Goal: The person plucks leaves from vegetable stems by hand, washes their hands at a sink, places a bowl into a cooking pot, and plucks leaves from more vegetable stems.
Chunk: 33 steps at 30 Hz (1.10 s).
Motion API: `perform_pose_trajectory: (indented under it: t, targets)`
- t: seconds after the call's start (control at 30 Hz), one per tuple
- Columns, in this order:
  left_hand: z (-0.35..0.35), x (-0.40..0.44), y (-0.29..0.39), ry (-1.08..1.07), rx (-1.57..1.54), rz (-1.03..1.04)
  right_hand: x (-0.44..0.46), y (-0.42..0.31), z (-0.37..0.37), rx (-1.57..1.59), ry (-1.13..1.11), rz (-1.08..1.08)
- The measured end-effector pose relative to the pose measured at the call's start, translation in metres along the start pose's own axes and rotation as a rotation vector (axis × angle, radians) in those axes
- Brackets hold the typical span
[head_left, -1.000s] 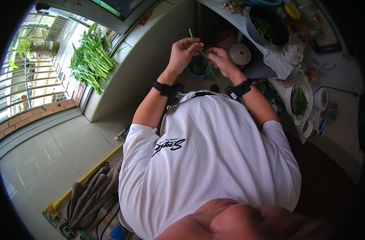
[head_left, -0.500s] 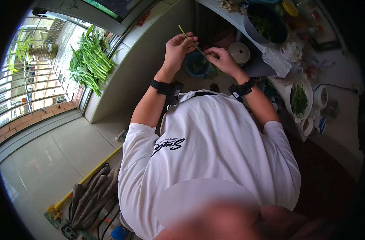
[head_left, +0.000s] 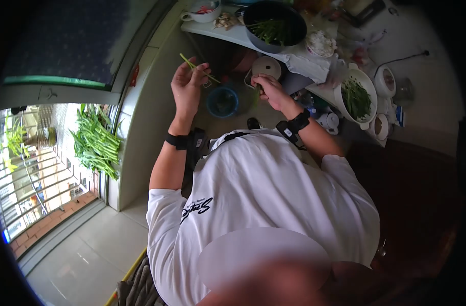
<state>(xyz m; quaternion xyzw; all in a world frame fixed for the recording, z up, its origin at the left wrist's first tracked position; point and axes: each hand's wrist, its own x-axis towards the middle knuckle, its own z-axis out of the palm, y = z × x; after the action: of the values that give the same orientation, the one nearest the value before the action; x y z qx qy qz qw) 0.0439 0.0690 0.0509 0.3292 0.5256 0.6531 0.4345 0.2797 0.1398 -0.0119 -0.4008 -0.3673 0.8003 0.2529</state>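
Note:
My left hand pinches a thin green vegetable stem between thumb and fingers, with its pieces pointing up and to the right. My right hand is closed around a small bit of leafy greens, whose lower part looks blurred and dark. A gap separates the two hands. Below and between them a blue bucket stands on the floor with dark contents that are hard to make out. Just beyond my right hand is a round, pale lid-like thing.
A large bunch of leafy greens lies on the window ledge at left. On the counter are a dark pot with greens, garlic, and a white colander with cut greens. A wall rises left of my arm.
My hands have moved apart; the stem that ran between both is now in two parts, one in each hand. The whole view has turned, showing more of the counter.

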Motion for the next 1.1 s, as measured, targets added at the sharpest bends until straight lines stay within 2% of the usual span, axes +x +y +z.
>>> perform_pose_trajectory:
  t: [0.1, 0.17, 0.2, 0.23, 0.27, 0.33, 0.37, 0.4, 0.5, 0.57, 0.6, 0.63, 0.67, 0.7, 0.73, 0.77, 0.83, 0.9, 0.93, 1.0, 1.07, 1.1]
  targets:
    - [0.018, 0.028, 0.018, -0.094, 0.164, 0.045, -0.045, -0.025, -0.067, -0.264, 0.198, -0.155]
    - [0.035, 0.049, 0.033, -0.144, 0.319, 0.05, -0.072, -0.033, -0.146, -0.477, 0.296, -0.455]
    - [0.044, 0.06, 0.042, -0.16, 0.404, 0.053, -0.092, -0.041, -0.185, -0.615, 0.48, -0.441]
    - [0.053, 0.072, 0.052, -0.163, 0.513, 0.062, -0.111, -0.048, -0.224, -0.928, 0.689, -0.517]
    - [0.077, 0.088, 0.057, -0.18, 0.623, 0.076, -0.145, -0.074, -0.271, -1.277, 0.985, -0.357]
    - [0.1, 0.104, 0.059, -0.219, 0.631, 0.042, -0.16, -0.082, -0.34, -1.379, 1.034, -0.249]
    - [0.108, 0.115, 0.057, -0.279, 0.657, 0.105, -0.163, -0.094, -0.357, -1.37, 1.007, -0.022]
    - [0.116, 0.124, 0.055, -0.335, 0.683, 0.166, -0.159, -0.093, -0.382, -1.366, 1.005, -0.014]
    - [0.146, 0.143, 0.051, -0.429, 0.823, 0.205, -0.143, -0.072, -0.448, -0.953, 0.732, 0.149]
    - [0.155, 0.166, 0.033, -0.469, 0.884, 0.212, -0.141, -0.073, -0.463, -0.675, 0.773, 0.106]
    - [0.162, 0.173, 0.026, -0.485, 0.963, 0.21, -0.149, -0.091, -0.429, -0.51, 0.807, 0.052]
    - [0.168, 0.177, 0.021, -0.496, 1.046, 0.207, -0.147, -0.081, -0.451, -0.54, 0.81, -0.039]
    - [0.173, 0.18, 0.012, -0.476, 1.141, 0.346, -0.143, -0.075, -0.469, -0.568, 0.803, -0.133]
    - [0.17, 0.19, -0.004, -0.479, 1.202, 0.41, -0.146, -0.079, -0.454, -0.606, 0.767, -0.277]
    - [0.179, 0.182, -0.002, -0.491, 1.279, 0.458, -0.139, -0.076, -0.47, -0.701, 0.83, -0.301]
    - [0.18, 0.185, -0.009, -0.531, 1.381, 0.357, -0.136, -0.075, -0.476, -0.83, 0.938, -0.387]
    - [0.184, 0.175, -0.007, -0.519, 1.564, 0.333, -0.141, -0.075, -0.478, -1.05, 1.104, -0.509]
    - [0.173, 0.171, -0.006, -0.414, 1.495, 0.493, -0.14, -0.073, -0.469, -1.267, 1.185, -0.465]
    - [0.167, 0.17, -0.003, -0.369, 1.471, 0.538, -0.137, -0.074, -0.458, -1.254, 1.216, -0.39]
    - [0.15, 0.164, 0.008, -0.341, 1.368, 0.511, -0.136, -0.074, -0.438, -1.363, 1.26, -0.267]
    - [0.128, 0.153, 0.026, -0.27, 1.201, 0.493, -0.133, -0.062, -0.482, -1.621, 1.256, -0.158]
    - [0.109, 0.146, 0.028, -0.261, 1.094, 0.542, -0.136, -0.051, -0.509, -1.806, 1.253, -0.262]
